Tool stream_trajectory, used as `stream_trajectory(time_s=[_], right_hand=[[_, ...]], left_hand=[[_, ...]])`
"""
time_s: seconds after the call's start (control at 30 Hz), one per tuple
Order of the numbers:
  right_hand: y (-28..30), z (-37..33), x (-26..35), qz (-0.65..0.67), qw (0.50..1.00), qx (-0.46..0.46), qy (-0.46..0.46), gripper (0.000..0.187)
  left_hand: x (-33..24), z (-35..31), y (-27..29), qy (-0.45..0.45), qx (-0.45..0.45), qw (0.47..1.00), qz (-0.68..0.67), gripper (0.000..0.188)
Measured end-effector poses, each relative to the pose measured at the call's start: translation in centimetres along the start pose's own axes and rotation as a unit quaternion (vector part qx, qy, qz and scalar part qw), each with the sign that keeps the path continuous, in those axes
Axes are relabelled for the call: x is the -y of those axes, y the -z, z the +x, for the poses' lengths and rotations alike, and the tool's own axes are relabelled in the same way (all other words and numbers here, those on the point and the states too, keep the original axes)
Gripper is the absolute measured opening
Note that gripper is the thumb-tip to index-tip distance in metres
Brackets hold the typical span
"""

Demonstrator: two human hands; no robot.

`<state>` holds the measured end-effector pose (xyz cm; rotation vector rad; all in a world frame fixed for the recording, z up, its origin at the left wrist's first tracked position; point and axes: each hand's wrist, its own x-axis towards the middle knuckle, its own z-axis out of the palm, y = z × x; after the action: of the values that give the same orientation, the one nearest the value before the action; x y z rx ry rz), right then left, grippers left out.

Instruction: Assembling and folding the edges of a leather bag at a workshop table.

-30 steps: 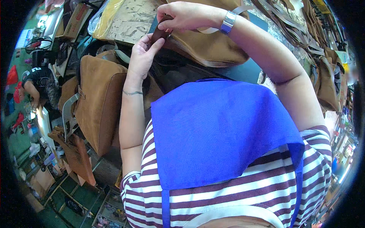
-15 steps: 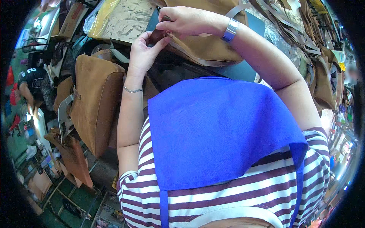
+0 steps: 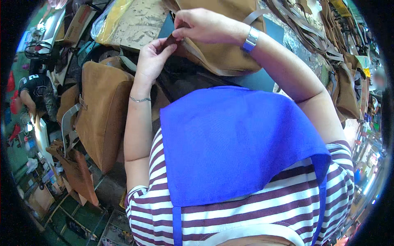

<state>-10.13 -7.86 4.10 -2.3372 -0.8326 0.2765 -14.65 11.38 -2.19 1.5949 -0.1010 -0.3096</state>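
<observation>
A small dark brown leather piece (image 3: 170, 40) runs between my two hands, in front of a large brown bag (image 3: 227, 51). My left hand (image 3: 151, 61) pinches its lower left end between thumb and fingers. At the upper end, my right hand (image 3: 209, 26) has its fingers curled around the piece, hiding part of it. The bag lies on the worktable just beyond and below my right hand, its pale-edged opening toward me.
Another brown bag (image 3: 102, 110) with a grey strap stands at my left, beside a brown leather panel (image 3: 80, 174). Grey and brown straps (image 3: 305, 33) lie at the far right. A yellow sheet in clear plastic (image 3: 113, 20) rests at the far left. A person (image 3: 39, 92) works beyond.
Both hands have shifted slightly. The leather piece has turned and looks narrower between them. A shiny bit seen by my fingertips earlier no longer shows.
</observation>
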Motion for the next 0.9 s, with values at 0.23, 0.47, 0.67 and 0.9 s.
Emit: stream_trajectory(time_s=[0.23, 0.47, 0.67, 0.9], right_hand=[[1.2, 0.1, 1.3, 0.065, 0.988, 0.115, -0.080, 0.026], [1.2, 1.1, 1.1, 0.005, 0.991, 0.119, -0.067, 0.032], [1.6, 1.5, 1.0, 0.066, 0.978, 0.153, -0.128, 0.033], [2.2, 1.5, 1.1, 0.103, 0.959, 0.237, -0.118, 0.032]], left_hand=[[0.6, -0.3, 0.5, 0.014, 0.044, 0.997, -0.054, 0.022], [0.7, 0.3, 2.1, 0.048, 0.070, 0.995, -0.047, 0.024], [1.2, 0.8, 2.4, 0.034, 0.098, 0.993, -0.050, 0.026], [0.9, -0.2, 2.2, 0.039, 0.094, 0.995, -0.014, 0.028]])
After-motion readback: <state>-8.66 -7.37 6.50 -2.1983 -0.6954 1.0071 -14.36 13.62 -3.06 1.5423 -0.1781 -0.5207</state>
